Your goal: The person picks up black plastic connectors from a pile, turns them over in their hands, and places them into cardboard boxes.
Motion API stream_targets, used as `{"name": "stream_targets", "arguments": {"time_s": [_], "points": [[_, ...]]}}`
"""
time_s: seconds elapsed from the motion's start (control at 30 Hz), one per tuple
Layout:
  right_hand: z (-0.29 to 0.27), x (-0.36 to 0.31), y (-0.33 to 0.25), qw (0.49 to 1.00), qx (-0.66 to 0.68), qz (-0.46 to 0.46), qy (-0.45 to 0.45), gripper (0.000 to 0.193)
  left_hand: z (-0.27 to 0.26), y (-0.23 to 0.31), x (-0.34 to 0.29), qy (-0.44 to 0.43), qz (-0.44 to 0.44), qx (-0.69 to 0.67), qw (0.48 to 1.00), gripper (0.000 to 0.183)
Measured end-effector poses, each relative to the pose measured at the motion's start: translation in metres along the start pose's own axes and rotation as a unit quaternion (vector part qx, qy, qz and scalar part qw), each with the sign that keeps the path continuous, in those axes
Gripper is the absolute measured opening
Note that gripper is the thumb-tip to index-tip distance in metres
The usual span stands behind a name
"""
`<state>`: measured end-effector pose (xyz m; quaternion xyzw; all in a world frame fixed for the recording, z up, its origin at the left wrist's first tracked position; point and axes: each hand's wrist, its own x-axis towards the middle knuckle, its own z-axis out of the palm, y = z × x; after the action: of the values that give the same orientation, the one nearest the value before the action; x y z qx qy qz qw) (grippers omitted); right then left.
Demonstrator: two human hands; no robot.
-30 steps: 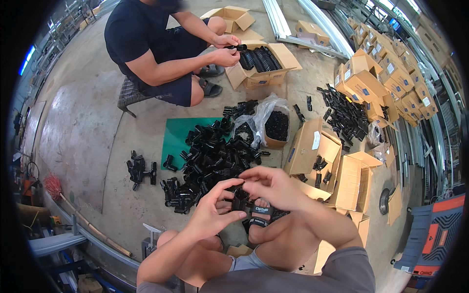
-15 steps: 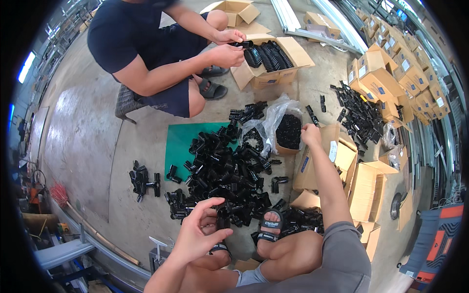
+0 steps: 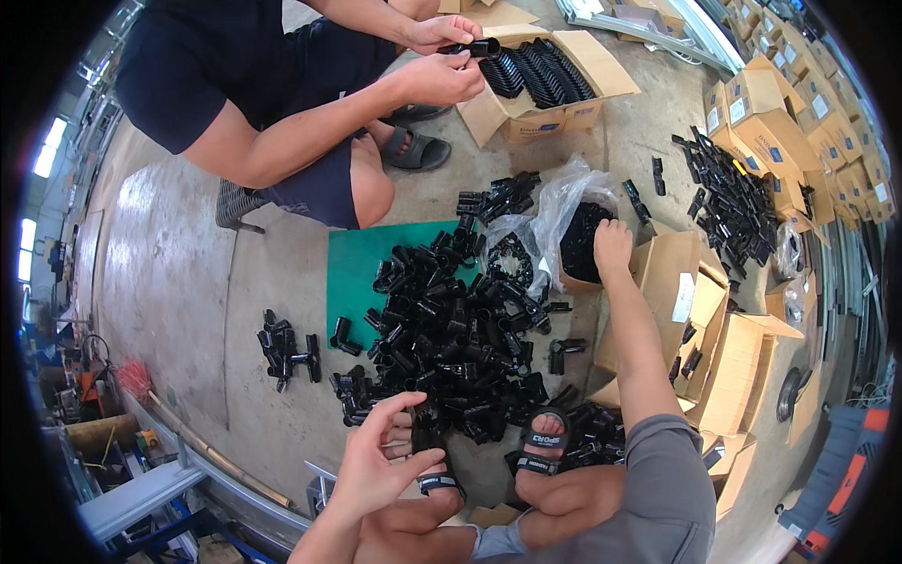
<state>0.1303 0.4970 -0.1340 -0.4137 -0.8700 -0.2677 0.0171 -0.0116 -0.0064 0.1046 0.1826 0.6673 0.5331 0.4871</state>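
Observation:
My left hand (image 3: 381, 461) pinches a black tubular pipe fitting (image 3: 428, 430) between thumb and fingers, above my foot at the near side of the pile. My right hand (image 3: 614, 246) reaches out to a carton of small black parts (image 3: 584, 230). Its bent fingers are at the right side of that box, with the tips among the parts; what they grip is too small to make out. Between my arms lies a big heap of black pipe fittings (image 3: 451, 320), partly on a green mat (image 3: 352, 254).
Across from me a co-worker's hands (image 3: 451, 66) hold a black fitting beside an open carton (image 3: 601, 70) of stacked fittings. Clear plastic bags (image 3: 562, 202) hang by the parts box. Open cartons (image 3: 662, 291) stand at my right arm; more black pieces (image 3: 728, 193) lie beyond.
My right hand has moved from the carton's edge to over the small parts, fingers lowered. My left hand still holds the fitting. The whole view has shifted slightly.

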Motion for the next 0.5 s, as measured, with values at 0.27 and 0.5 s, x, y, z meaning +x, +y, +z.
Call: {"name": "stream_targets", "arguments": {"time_s": [0.27, 0.5], "points": [[0.018, -0.03, 0.021, 0.997, 0.021, -0.029, -0.068, 0.009, 0.004, -0.01, 0.017, -0.031, -0.014, 0.023, 0.999, 0.068], [0.034, -0.062, 0.022, 0.983, 0.126, -0.053, -0.125, 0.012, -0.002, -0.025, 0.027, -0.034, -0.014, 0.047, 0.998, 0.068]]}}
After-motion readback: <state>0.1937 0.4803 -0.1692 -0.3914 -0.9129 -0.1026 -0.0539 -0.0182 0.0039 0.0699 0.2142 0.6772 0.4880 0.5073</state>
